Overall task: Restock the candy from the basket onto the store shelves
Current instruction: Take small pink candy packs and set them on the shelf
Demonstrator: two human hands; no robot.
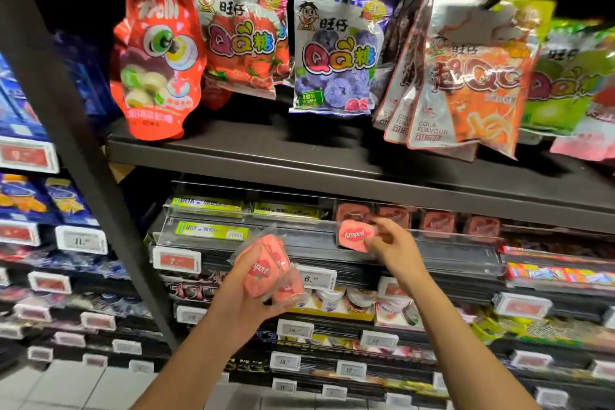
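Store shelves [332, 163] behind — right hand [394, 248] pinching one pink candy tin [354, 236], left hand [246, 296] gripping perhaps three wrapped tins [269, 268].

You see white price tags [315, 277] clipped along the lower rails; a dark upright post [76, 156] divides the bays; pale floor tiles [76, 386] lie at bottom left.

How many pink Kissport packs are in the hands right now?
At least 3: one pink Kissport pack pinched by the right hand at the shelf tray, and a wrapped bundle showing two or more gripped by the left hand; others may be hidden.
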